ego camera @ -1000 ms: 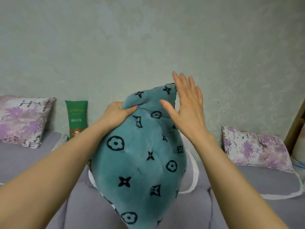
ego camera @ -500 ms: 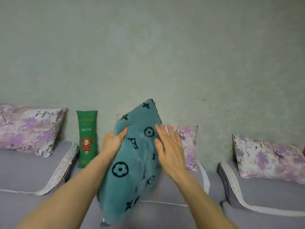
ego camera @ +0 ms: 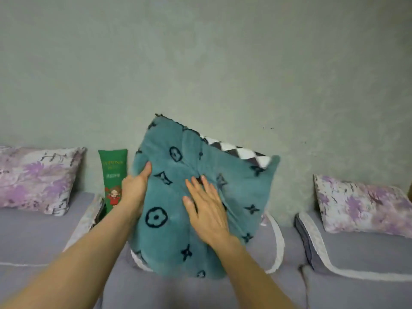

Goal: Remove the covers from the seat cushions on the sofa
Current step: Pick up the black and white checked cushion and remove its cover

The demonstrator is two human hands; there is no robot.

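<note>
A teal plush cushion [ego camera: 178,241] with dark flower and star marks leans against the wall on the middle seat of the grey sofa [ego camera: 31,237]. A black-and-white checked inner pad [ego camera: 236,150] shows at its open top right edge. My left hand [ego camera: 134,188] grips the cushion's left edge, thumb on the front and fingers hidden behind. My right hand [ego camera: 206,210] lies flat on the front with its fingers straight.
Purple floral pillows stand at the far left [ego camera: 35,177] and far right [ego camera: 361,204] against the green-grey wall. A narrow green pillow [ego camera: 113,181] with a cartoon figure stands just left of the teal cushion. The grey seat cushions carry white lace trim [ego camera: 321,244].
The teal cushion has gone from held up near me to leaning on the sofa back and has turned to face me. The checked pad now shows at its top. My right hand has settled flat on it.
</note>
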